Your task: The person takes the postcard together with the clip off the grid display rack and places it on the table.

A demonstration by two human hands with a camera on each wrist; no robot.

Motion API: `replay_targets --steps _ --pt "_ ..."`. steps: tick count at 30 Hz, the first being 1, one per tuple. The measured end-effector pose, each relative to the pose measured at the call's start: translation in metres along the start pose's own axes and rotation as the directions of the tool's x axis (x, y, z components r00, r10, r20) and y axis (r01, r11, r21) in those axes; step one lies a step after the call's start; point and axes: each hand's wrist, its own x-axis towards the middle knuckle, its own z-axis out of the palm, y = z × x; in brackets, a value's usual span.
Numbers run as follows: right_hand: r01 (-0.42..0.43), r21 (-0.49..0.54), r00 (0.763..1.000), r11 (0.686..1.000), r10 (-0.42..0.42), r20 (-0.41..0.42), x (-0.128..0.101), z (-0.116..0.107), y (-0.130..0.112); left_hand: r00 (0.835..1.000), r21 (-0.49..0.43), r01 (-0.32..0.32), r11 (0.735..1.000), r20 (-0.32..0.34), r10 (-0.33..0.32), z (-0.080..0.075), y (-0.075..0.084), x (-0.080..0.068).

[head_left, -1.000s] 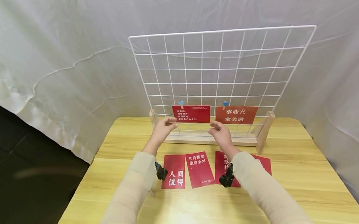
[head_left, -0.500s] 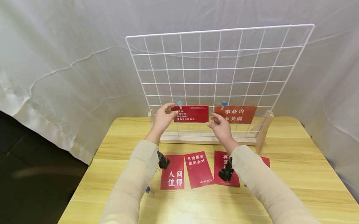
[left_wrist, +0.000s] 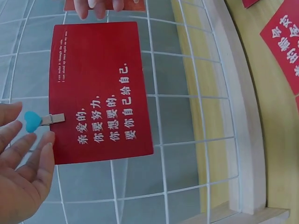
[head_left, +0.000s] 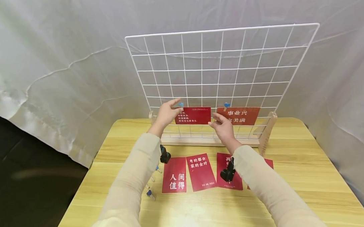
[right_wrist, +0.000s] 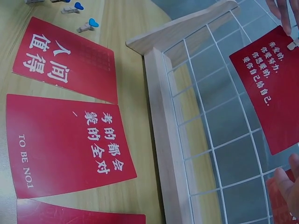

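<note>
A red card (head_left: 197, 116) with white writing hangs on the white wire grid (head_left: 210, 77). A small clip with a light blue heart (left_wrist: 33, 121) pinches its top edge near the left corner. My left hand (head_left: 167, 114) is beside that corner, thumb and fingers spread around the clip; a fingertip is at the card's edge, and whether it touches cannot be told. My right hand (head_left: 223, 128) is near the card's right edge, fingers loosely bent, holding nothing. It partly covers an orange-red card (head_left: 245, 115), which hangs by a blue heart clip (head_left: 226, 105).
Several red cards, among them one card (head_left: 201, 172) with "TO BE NO.1", lie on the wooden table (head_left: 196, 211). Small heart clips, including a dark blue clip (head_left: 150, 194), lie by my left sleeve. The grid stands in a wooden base (head_left: 211, 141).
My left hand has risen from the card's lower left corner to the clip at its top. My right hand has moved up slightly along the right edge. Both cards still hang.
</note>
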Motion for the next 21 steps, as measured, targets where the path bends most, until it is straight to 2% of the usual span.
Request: replay_targets --steps 5,10,15,21 --pt "0.009 -0.014 1.0 1.0 -0.009 0.006 0.003 0.003 0.001 0.999 0.149 -0.011 0.989 0.033 0.006 0.001 0.004 0.006" --pt "0.0 -0.007 1.0 1.0 0.0 0.004 0.006 0.006 0.002 0.999 0.243 -0.042 0.969 0.011 0.041 0.006 0.004 0.011" --pt "0.003 0.006 1.0 1.0 -0.002 -0.025 0.011 0.007 0.001 0.996 0.262 -0.06 0.963 -0.042 0.073 0.008 0.002 0.016" --pt "0.016 -0.035 0.999 0.999 -0.018 -0.047 0.016 0.009 0.001 0.993 0.253 -0.067 0.965 -0.08 0.09 0.009 -0.001 0.019"
